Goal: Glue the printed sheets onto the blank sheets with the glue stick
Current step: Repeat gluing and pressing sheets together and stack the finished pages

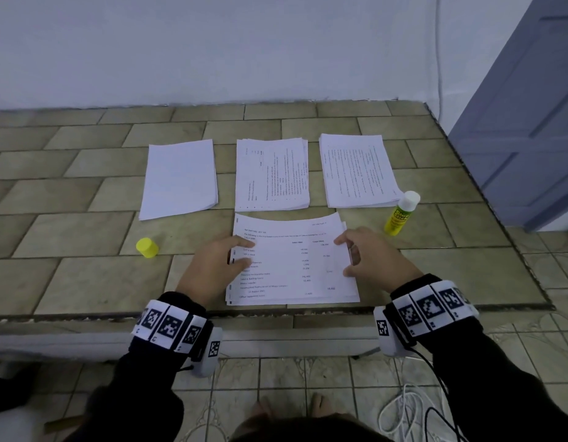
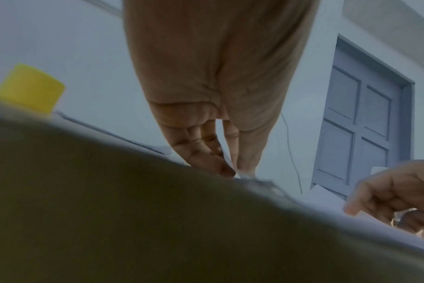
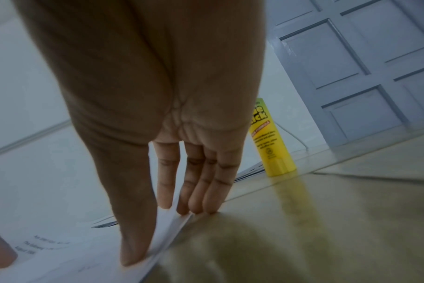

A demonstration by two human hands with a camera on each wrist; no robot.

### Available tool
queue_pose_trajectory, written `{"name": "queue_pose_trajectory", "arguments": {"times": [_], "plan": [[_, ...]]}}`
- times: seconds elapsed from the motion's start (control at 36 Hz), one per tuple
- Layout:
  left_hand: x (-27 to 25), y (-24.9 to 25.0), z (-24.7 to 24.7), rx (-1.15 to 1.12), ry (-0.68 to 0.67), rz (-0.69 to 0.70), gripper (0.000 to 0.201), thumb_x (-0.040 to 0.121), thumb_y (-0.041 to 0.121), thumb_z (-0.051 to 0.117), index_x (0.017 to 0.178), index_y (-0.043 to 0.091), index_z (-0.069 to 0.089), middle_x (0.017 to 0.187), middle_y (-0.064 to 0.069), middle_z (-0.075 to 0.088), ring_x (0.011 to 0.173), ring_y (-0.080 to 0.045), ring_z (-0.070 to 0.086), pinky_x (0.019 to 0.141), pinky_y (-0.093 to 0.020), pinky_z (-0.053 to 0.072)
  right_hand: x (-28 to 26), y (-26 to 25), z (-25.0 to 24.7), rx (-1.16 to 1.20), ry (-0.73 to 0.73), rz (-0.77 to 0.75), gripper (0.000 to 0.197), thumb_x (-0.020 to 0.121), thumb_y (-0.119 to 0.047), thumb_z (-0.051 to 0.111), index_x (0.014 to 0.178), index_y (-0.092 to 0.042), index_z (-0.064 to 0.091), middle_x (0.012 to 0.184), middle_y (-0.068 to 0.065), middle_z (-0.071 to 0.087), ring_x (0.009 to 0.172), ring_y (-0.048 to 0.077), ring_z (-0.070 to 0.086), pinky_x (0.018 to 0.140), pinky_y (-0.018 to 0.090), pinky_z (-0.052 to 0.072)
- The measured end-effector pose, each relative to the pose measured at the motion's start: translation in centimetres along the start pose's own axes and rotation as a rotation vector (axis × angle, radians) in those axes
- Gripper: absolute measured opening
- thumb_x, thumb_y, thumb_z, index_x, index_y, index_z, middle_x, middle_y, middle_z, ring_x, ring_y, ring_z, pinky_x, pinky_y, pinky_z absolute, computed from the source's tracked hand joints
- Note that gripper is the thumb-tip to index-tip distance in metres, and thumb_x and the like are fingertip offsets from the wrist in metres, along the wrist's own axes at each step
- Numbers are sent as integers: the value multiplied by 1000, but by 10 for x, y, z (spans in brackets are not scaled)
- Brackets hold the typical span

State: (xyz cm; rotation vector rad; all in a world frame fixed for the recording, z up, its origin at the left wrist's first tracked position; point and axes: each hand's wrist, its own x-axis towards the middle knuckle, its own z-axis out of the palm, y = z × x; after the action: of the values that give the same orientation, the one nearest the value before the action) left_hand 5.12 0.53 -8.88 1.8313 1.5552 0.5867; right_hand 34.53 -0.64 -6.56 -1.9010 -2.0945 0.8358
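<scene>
A printed sheet [image 1: 295, 266] lies on other sheets at the front of the tiled top. My left hand [image 1: 225, 256] rests on its left edge, thumb on top, fingertips [image 2: 225, 168] down at the paper's edge. At the right edge my right hand [image 1: 349, 253] has straight fingers: thumb and forefinger [image 3: 163, 191] press the paper, and the other fingertips touch the tile beside it. The uncapped yellow glue stick [image 1: 400, 215] stands to the right, seen also in the right wrist view [image 3: 269, 137]. Its yellow cap [image 1: 147, 247] lies to the left.
Behind the sheet lie a blank stack [image 1: 177, 178] at left, a printed stack [image 1: 271, 173] in the middle and another printed stack [image 1: 356, 170] at right. The top's front edge [image 1: 276, 314] runs under my wrists. A blue door [image 1: 531, 122] stands right; cables [image 1: 413, 406] lie on the floor.
</scene>
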Motion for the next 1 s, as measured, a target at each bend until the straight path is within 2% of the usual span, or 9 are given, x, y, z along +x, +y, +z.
{"name": "queue_pose_trajectory", "arguments": {"times": [0.19,0.31,0.39,0.5,0.61,0.72,0.83,0.89,1.0], "plan": [[0,-3,0,-32,-6,-17,28,87,16,74,113,24,67,120,8,62,109,-13,61,97,-34,51,-6,4,3,2,6,16,56,75,-11,78,126,-20,55,114,0,49,101,14,50,88,28,48],[0,-4,0,-17,5,-6,29,86,17,75,113,24,67,114,9,62,97,-7,60,81,-15,46,-8,6,5,41,18,17,56,75,-11,78,126,-18,56,117,0,50,102,11,50,89,24,46],[1,-5,-1,-22,8,-1,29,86,17,75,112,25,67,103,15,60,84,3,56,70,-5,40,-10,7,6,65,26,21,56,74,-10,78,125,-18,56,117,0,51,103,11,51,92,28,48],[0,-7,-1,-50,5,12,29,85,18,77,111,26,67,105,14,63,89,0,59,79,-17,48,-11,9,5,91,26,9,58,72,-7,80,124,-16,58,116,2,52,105,16,53,93,31,48],[-1,-5,-1,-44,13,21,29,84,16,78,107,28,66,93,19,58,74,9,56,65,-7,41,-11,9,4,91,22,6,58,72,-7,80,125,-16,57,116,2,52,105,16,53,94,31,48],[0,-9,0,-53,13,23,30,83,18,78,109,30,66,109,10,65,88,-7,63,77,-21,51,-12,11,4,70,17,-19,47,73,-8,79,115,-21,62,113,0,50,102,14,51,94,29,47],[0,-10,1,-52,6,23,30,83,19,78,110,29,67,110,11,65,88,-14,65,79,-28,55,-12,12,4,31,-14,-38,39,78,-9,75,114,-19,66,119,1,47,111,14,47,97,24,41],[-1,-10,1,-44,10,19,31,83,19,78,112,26,68,106,13,64,83,-13,64,73,-19,51,-13,12,4,17,-19,-44,39,79,-10,75,116,-18,66,122,2,47,114,14,46,97,22,40],[-1,-9,0,-57,13,20,30,83,18,78,108,29,66,100,14,63,77,4,60,63,-4,41,-13,11,3,16,-17,-46,39,79,-10,75,117,-18,66,124,2,47,116,14,46,96,20,37]]}}
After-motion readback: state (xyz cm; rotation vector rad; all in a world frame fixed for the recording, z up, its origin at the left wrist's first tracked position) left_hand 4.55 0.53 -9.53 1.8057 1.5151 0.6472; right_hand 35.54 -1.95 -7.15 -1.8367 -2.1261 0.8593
